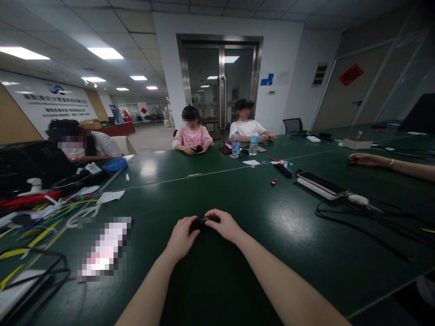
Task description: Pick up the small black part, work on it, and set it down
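Low over the green table (217,190), both my hands meet around a small black object (203,222). Its exact kind is hard to make out, since fingers cover most of it. My left hand (183,236) is closed on its left end, thumb on the near side. My right hand (224,225) has its fingers curled over the right end. Between the hands only a short dark stretch with a lighter spot shows.
Left lie a blurred-out flat item (105,249), tangled cables (50,217) and a blue basket (114,164). A phone on a white block (321,184) and black cables are at right. Beyond sit two people, near bottles (253,143). Another person's hand (365,159) rests at far right.
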The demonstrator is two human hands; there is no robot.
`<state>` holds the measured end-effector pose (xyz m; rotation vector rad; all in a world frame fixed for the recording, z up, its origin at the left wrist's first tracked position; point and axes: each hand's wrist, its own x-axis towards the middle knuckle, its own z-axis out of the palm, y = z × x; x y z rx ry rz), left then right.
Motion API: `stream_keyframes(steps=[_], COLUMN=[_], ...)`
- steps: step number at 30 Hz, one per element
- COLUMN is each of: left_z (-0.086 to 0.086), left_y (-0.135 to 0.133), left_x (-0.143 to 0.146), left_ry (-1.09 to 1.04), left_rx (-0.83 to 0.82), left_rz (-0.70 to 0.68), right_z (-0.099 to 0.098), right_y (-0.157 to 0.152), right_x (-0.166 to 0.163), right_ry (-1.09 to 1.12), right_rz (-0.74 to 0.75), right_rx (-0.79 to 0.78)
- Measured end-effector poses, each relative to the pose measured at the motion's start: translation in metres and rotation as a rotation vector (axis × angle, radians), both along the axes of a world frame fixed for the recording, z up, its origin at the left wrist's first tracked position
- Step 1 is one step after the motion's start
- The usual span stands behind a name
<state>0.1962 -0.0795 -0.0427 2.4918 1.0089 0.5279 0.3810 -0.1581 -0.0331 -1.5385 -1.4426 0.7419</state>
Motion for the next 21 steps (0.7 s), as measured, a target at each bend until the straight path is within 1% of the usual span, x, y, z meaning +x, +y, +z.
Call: stream_keyframes(steps=[12, 21], left_z=[0.005, 0.004], left_y=[-0.003, -0.003], left_x=[0.0, 0.001], left_ry=[0.01, -0.006], left_rx=[-0.03, 0.011], left_rz=[0.009, -0.004], right_z=[0.002, -0.009], right_y=[-0.001, 0.007], right_x=[0.003, 0.008], right_ry=[0.094, 0.189], right_rz=[-0.019, -0.051], right_rx=[0.019, 0.052])
